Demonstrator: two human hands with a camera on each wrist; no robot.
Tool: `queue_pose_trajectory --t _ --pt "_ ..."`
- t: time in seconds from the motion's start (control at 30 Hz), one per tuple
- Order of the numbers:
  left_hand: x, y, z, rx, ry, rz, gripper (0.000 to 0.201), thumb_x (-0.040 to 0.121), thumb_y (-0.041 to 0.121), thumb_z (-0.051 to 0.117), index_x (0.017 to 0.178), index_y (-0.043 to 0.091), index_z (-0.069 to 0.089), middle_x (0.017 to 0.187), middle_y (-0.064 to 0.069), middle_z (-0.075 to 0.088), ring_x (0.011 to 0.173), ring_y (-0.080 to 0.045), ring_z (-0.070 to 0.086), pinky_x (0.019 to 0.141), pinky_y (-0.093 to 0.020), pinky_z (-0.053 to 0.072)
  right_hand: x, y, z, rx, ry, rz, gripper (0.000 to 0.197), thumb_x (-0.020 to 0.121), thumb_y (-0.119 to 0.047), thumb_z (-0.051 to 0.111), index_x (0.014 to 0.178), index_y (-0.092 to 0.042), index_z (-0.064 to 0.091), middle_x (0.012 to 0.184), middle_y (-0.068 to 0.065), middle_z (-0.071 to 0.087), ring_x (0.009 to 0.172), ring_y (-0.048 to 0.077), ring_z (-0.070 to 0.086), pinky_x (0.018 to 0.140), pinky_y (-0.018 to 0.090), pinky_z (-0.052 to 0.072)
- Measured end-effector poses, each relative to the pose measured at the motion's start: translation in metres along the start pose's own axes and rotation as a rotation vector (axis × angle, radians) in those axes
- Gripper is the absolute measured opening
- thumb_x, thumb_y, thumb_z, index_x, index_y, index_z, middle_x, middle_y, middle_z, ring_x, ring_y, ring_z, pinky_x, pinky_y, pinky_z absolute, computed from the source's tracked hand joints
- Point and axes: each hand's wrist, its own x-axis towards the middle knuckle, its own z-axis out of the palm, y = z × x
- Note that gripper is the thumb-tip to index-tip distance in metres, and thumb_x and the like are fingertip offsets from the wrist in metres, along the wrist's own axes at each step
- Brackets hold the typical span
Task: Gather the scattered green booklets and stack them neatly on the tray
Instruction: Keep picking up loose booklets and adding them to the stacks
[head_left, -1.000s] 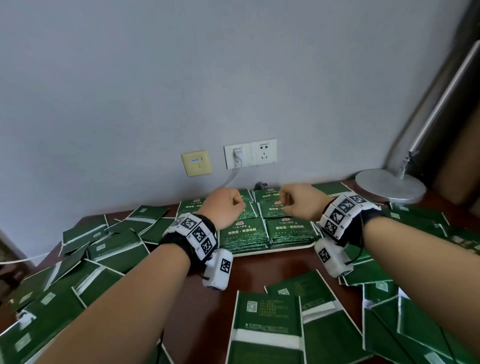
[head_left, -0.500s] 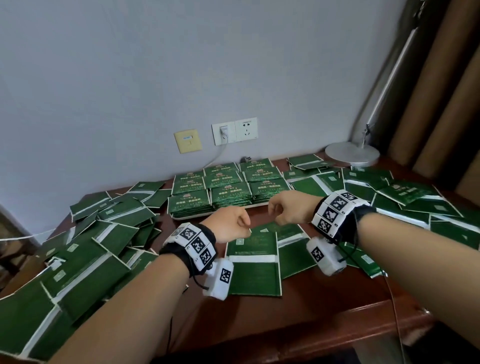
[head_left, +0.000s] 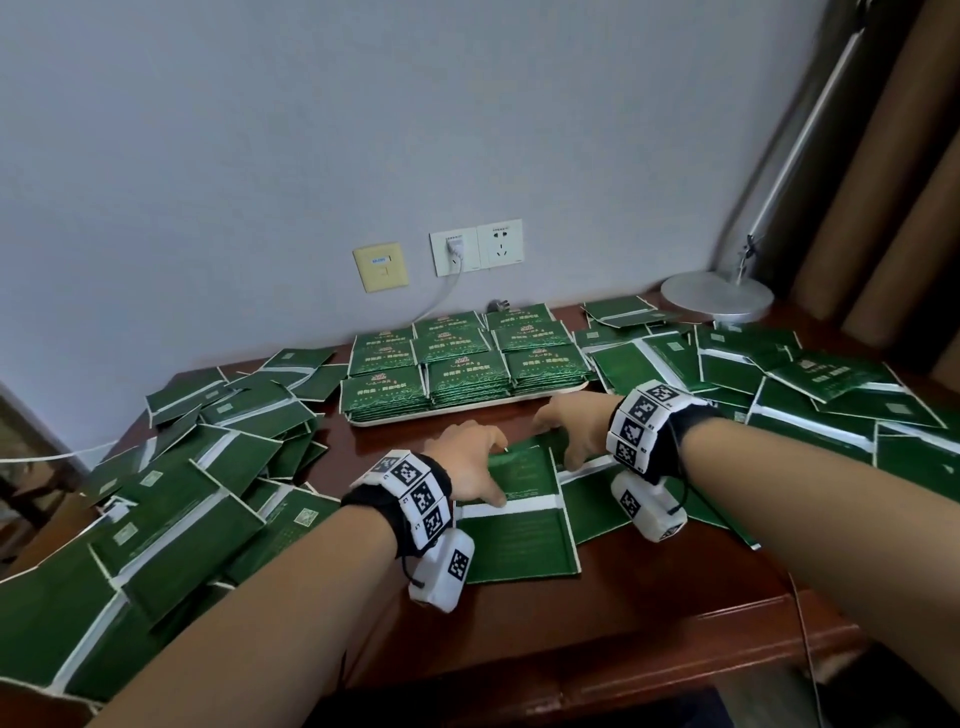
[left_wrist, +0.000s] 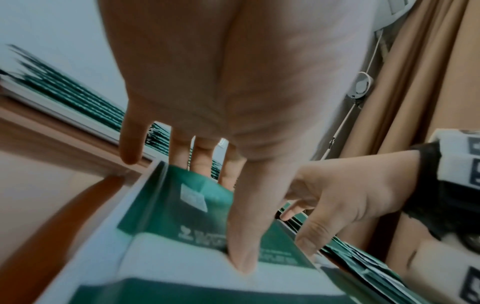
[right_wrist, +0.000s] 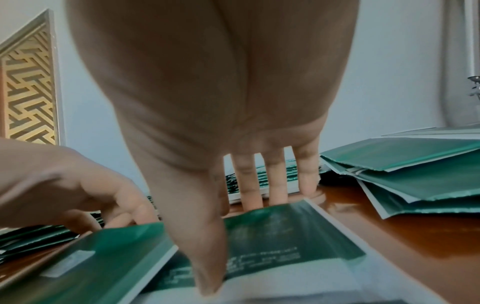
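A white tray (head_left: 447, 417) at the back of the table holds several neat stacks of green booklets (head_left: 462, 364). Two unfolded green booklets lie side by side in front of it. My left hand (head_left: 491, 475) grips the left booklet (head_left: 519, 540): its fingers hook over the slightly lifted far edge and the thumb lies on the white band, as the left wrist view shows (left_wrist: 182, 216). My right hand (head_left: 558, 441) arches over the right booklet (head_left: 592, 504). Its fingertips rest at the far edge and its thumb presses on the cover (right_wrist: 285, 236).
Loose booklets are heaped on the left (head_left: 182, 493) and spread across the right (head_left: 831, 395). A lamp base (head_left: 717, 299) stands at the back right near brown curtains (head_left: 883, 208). Wall sockets (head_left: 475, 249) with a cable sit behind the tray. The table's front edge (head_left: 623, 649) is close.
Both hands were closed fists near the tray. They have drawn back toward me, opened, and come down onto the two near booklets. The left hand has taken hold of its booklet.
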Motion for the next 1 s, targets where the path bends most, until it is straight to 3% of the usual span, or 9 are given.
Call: queue_pose_trajectory --t 0.1,0.17,0.27,0.33,0.47,0.7,0.77,0.9,1.0 --pt "-0.001 -0.004 0.000 -0.036 0.047 -0.003 0.074 0.067 0.034 0.085 0.131 0.021 0.051 0.121 -0.001 0.050 0.109 -0.023 0.051 0.097 -0.044 0.045 0.002 0.002 0.000 0.024 -0.004 0.017 0.080 0.071 -0.018 0.083 0.141 -0.017 0.044 0.135 0.003 0.053 0.121 0.023 0.053 0.101 0.039 0.046" --pt "-0.003 -0.009 -0.002 -0.077 0.099 0.006 0.056 0.069 0.026 0.085 0.118 0.019 0.058 0.110 0.001 0.056 0.095 -0.019 0.056 0.086 -0.037 0.050 0.002 0.003 0.000 0.025 0.026 0.030 0.076 0.070 -0.019 0.083 0.137 -0.015 0.048 0.131 0.005 0.055 0.117 0.025 0.055 0.097 0.038 0.048" --pt "-0.009 -0.019 -0.010 -0.121 0.147 -0.008 0.047 0.072 0.016 0.084 0.111 0.016 0.059 0.104 0.001 0.060 0.083 -0.017 0.060 0.069 -0.029 0.050 0.003 0.003 0.000 0.061 0.102 0.050 0.062 0.069 -0.015 0.082 0.126 -0.014 0.055 0.118 0.004 0.059 0.103 0.022 0.057 0.085 0.033 0.051" --pt "-0.015 -0.027 -0.015 -0.102 0.174 -0.023 0.043 0.071 0.015 0.084 0.106 0.016 0.059 0.102 0.000 0.059 0.084 -0.019 0.060 0.070 -0.031 0.051 0.002 0.002 -0.002 0.102 0.148 0.065 0.050 0.072 -0.009 0.078 0.116 -0.016 0.058 0.105 0.000 0.058 0.093 0.019 0.056 0.076 0.028 0.049" --pt "-0.025 -0.036 -0.023 -0.042 0.234 -0.045 0.044 0.073 0.020 0.083 0.108 0.018 0.057 0.105 0.003 0.059 0.093 -0.020 0.058 0.085 -0.038 0.052 -0.001 -0.001 -0.007 0.112 0.220 0.069 0.029 0.075 -0.006 0.073 0.092 -0.020 0.054 0.086 -0.005 0.055 0.085 0.020 0.057 0.065 0.025 0.046" --pt "-0.039 -0.030 -0.020 0.054 0.209 0.012 0.022 0.082 0.022 0.074 0.091 0.020 0.054 0.096 0.003 0.060 0.087 -0.021 0.058 0.075 -0.033 0.049 -0.014 -0.008 -0.001 0.088 0.285 0.008 0.029 0.076 -0.005 0.062 0.074 -0.028 0.044 0.077 -0.009 0.051 0.077 0.019 0.053 0.061 0.026 0.039" --pt "-0.044 -0.024 -0.018 0.020 0.143 0.044 0.024 0.079 0.028 0.077 0.088 0.021 0.056 0.093 0.004 0.060 0.085 -0.021 0.059 0.075 -0.035 0.050 -0.019 -0.009 0.002 0.092 0.257 -0.011 0.030 0.076 -0.006 0.063 0.072 -0.027 0.043 0.077 -0.007 0.053 0.077 0.020 0.054 0.059 0.027 0.039" --pt "-0.053 -0.015 -0.011 -0.050 -0.057 0.075 0.042 0.073 0.067 0.068 0.086 0.027 0.061 0.091 0.009 0.065 0.085 -0.011 0.061 0.078 -0.034 0.052 -0.034 -0.012 0.004 0.132 0.140 -0.043 0.029 0.071 -0.025 0.081 0.082 -0.025 0.054 0.081 -0.010 0.055 0.077 0.014 0.054 0.062 0.026 0.044" --pt "-0.054 -0.015 -0.005 -0.005 -0.033 0.073 0.043 0.072 0.068 0.067 0.086 0.028 0.062 0.099 0.009 0.058 0.092 -0.012 0.057 0.082 -0.034 0.050 -0.042 -0.012 0.002 0.164 0.098 -0.058 0.038 0.070 -0.038 0.083 0.096 -0.024 0.058 0.091 -0.010 0.060 0.085 0.012 0.058 0.072 0.026 0.047"
